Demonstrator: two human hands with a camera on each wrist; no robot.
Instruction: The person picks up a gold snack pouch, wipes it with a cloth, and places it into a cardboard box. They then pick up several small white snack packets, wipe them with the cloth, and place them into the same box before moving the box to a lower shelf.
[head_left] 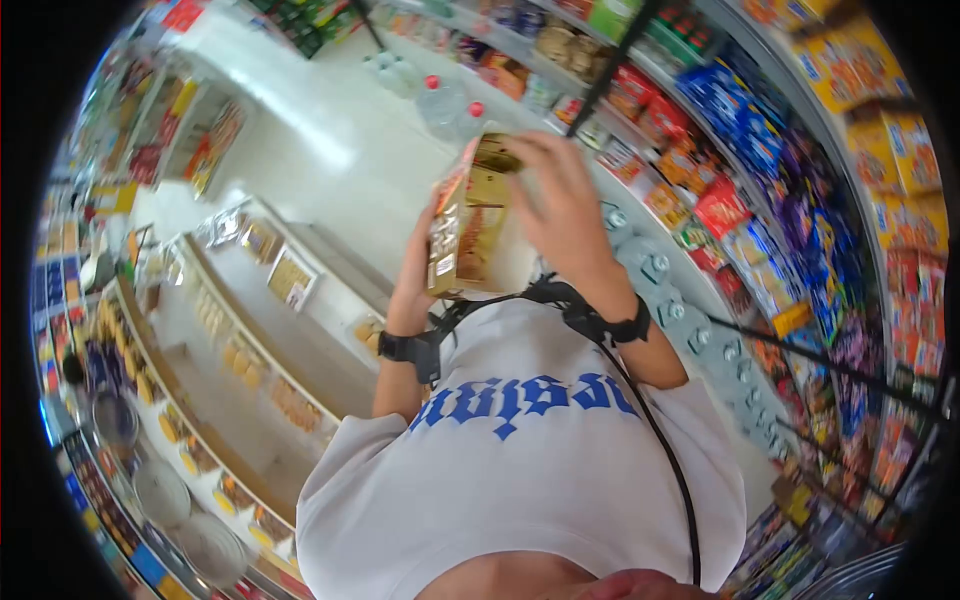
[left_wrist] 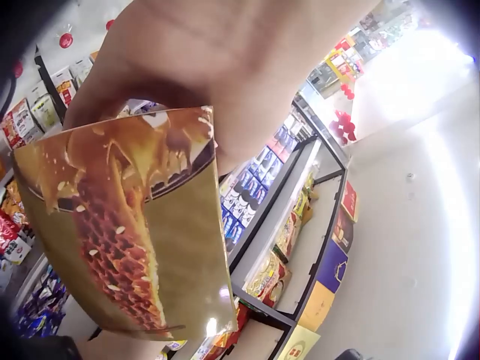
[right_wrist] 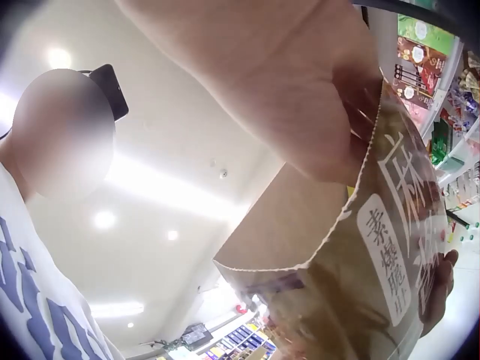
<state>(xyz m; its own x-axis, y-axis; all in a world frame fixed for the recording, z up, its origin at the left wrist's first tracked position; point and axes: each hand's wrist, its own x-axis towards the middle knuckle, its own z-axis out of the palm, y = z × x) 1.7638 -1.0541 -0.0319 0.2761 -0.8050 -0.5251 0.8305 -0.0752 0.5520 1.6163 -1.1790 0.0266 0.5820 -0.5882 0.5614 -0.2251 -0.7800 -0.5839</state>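
A gold-brown cardboard snack box (head_left: 447, 245) with an open top and a perforated torn edge is held up in front of the chest. My left hand (head_left: 413, 270) grips it along one side, and left fingers (right_wrist: 444, 292) show at its outer face in the right wrist view. My right hand (head_left: 570, 215) reaches into the opening, its fingertips hidden inside by the box wall (right_wrist: 352, 262); I cannot tell whether they pinch anything. A gold packet (head_left: 485, 225) shows within. The left wrist view shows a printed honeycomb-like snack picture (left_wrist: 120, 240) on the box's face.
Shelves of bagged snacks (head_left: 735, 115) run along the right, with large water bottles (head_left: 655, 265) on the floor below. On the left stand white tiered shelves (head_left: 250, 370) with jars and packets. More capped bottles (head_left: 440, 105) stand on the floor ahead.
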